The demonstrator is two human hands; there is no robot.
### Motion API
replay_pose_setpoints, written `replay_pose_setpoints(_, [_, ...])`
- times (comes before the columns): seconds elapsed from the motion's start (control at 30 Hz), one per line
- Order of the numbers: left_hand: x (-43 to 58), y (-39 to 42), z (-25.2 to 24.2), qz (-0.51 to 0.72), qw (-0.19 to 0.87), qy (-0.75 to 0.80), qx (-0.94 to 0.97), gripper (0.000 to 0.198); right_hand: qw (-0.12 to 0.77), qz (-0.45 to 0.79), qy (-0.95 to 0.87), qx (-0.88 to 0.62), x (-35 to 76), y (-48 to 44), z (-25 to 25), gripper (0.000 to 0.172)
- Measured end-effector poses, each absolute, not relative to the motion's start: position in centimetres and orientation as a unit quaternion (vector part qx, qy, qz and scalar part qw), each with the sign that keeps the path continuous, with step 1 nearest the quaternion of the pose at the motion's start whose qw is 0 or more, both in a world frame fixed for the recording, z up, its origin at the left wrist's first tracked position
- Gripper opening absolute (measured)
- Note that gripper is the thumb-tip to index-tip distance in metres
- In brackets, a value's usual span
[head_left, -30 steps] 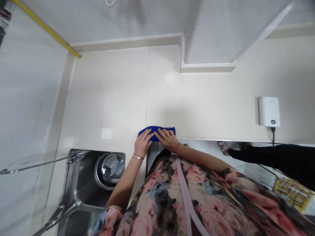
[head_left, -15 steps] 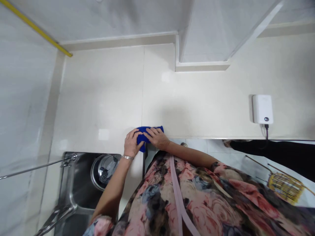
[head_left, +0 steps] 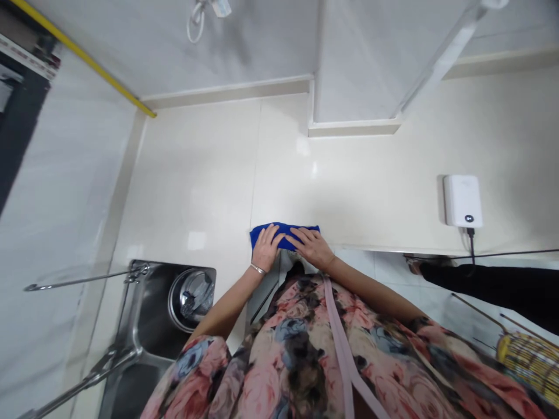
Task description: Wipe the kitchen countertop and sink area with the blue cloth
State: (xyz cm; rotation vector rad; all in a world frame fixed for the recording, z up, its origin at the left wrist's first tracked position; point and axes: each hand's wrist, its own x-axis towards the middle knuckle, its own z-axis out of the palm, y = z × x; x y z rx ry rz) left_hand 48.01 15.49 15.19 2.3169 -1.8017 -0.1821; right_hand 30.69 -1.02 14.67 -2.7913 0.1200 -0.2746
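Observation:
A blue cloth point(head_left: 285, 230) lies stretched along the front edge of the cream countertop point(head_left: 218, 174). My left hand point(head_left: 264, 250) grips its left part, with the fingers pressed over the top and a silver bracelet at the wrist. On the cloth's right part rests my right hand point(head_left: 315, 249), its fingers bent over the fabric near the edge. Both hands are close together, with a strip of blue showing between them. The palms hide part of the lower side of the cloth.
To the left, a steel sink point(head_left: 148, 308) holds a round metal bowl point(head_left: 174, 302). A white box point(head_left: 463, 201) with a black cable stands on the counter at right. Below it show another person's dark-clothed leg point(head_left: 493, 288) and a yellow woven item point(head_left: 528, 358).
Both hands have moved right along the counter edge with the cloth. The cloth is spread wider and straighter, and the view has shifted, showing more of the walls.

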Motion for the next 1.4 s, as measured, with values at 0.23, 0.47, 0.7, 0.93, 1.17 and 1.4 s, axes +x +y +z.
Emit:
replay_pose_setpoints(0.23, [43.6, 12.6, 14.0, -0.013, 0.088, -0.647, 0.757, 0.046, 0.138, -0.084, 0.082, -0.983, 26.0, -3.2, 14.7, 0.053])
replay_pose_setpoints(0.47, [38.5, 8.8, 12.4, 0.048, 0.096, -0.669, 0.735, 0.053, 0.102, -0.097, 0.117, -0.983, 20.7, -5.6, 15.1, 0.062])
replay_pose_setpoints(0.7, [39.3, 10.0, 13.0, 0.083, 0.093, -0.667, 0.734, 0.054, 0.116, -0.111, 0.144, -0.977, 22.2, -3.8, 15.7, 0.072])
replay_pose_setpoints(0.93, [41.5, 14.9, 13.6, 0.088, 0.099, -0.572, 0.810, 0.055, 0.156, -0.065, 0.068, -0.983, 28.1, -1.9, 16.6, 0.064])
replay_pose_setpoints(1.17, [44.1, 18.3, 14.8, -0.013, 0.122, -0.476, 0.871, 0.075, 0.200, -0.041, -0.016, -0.979, 34.8, 0.2, 16.6, 0.075])
replay_pose_setpoints(1.4, [45.9, 18.3, 17.4, -0.076, 0.176, -0.481, 0.855, 0.089, 0.231, -0.030, -0.049, -0.971, 37.7, -0.5, 17.0, 0.073])
